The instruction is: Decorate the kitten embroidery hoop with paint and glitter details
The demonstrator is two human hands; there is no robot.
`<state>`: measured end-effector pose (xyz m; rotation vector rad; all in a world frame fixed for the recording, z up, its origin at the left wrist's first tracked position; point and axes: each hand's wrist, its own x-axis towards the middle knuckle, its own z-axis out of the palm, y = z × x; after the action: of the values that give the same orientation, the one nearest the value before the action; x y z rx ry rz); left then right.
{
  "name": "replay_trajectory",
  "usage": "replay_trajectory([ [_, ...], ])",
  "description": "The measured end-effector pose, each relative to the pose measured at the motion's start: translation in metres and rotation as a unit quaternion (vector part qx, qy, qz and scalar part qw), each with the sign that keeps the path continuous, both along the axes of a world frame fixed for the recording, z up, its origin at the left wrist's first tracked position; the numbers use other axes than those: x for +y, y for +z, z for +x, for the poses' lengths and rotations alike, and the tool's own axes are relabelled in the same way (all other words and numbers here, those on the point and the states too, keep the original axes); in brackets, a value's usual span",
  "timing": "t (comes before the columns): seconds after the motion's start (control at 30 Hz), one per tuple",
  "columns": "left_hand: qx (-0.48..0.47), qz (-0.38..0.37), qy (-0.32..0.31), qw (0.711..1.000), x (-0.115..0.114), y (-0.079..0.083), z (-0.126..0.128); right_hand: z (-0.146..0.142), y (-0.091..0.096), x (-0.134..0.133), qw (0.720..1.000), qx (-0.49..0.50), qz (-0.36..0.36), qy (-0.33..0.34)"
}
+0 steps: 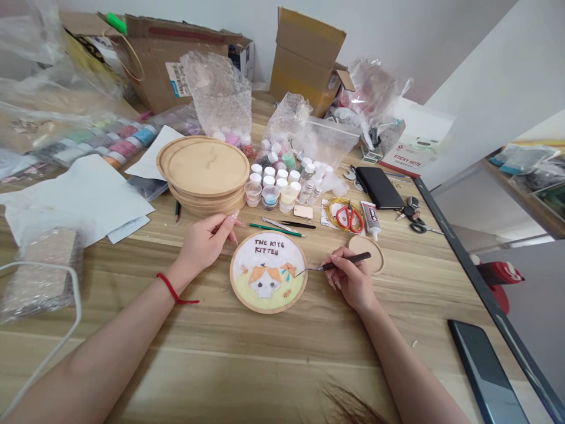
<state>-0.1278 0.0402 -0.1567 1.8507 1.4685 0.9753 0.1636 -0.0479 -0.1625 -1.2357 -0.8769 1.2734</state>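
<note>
kitten-print wooden hoop lay on the wooden table between your hands; your right hand gripped a dark-handled metal pick, your left hand half-open just beside the hoop's far-left edge.

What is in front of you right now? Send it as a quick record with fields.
left hand: empty, beside the picture
right hand: gripping a dark-handled tool
tool tip: over the picture, near the star
work: round wood-framed cat picture, lettered "THE KITE KITTEN"
nearby: stacked wooden discs, small jars, red scissors, glue tube
</note>
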Motion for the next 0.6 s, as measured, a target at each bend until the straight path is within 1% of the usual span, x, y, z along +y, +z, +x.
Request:
replay_trajectory([
  [0.23, -0.001, 0.002, 0.001, 1.0, -0.0009, 0.0019, -0.0001, -0.0008, 0.0009, 0.0001, 1.0, -0.001, 0.006, 0.003],
  [0.6, -0.001, 0.005, 0.001, 1.0, 0.0, 0.0, 0.0001, 0.0, -0.0011, 0.0003, 1.0, 0.006, 0.006, -0.001],
])
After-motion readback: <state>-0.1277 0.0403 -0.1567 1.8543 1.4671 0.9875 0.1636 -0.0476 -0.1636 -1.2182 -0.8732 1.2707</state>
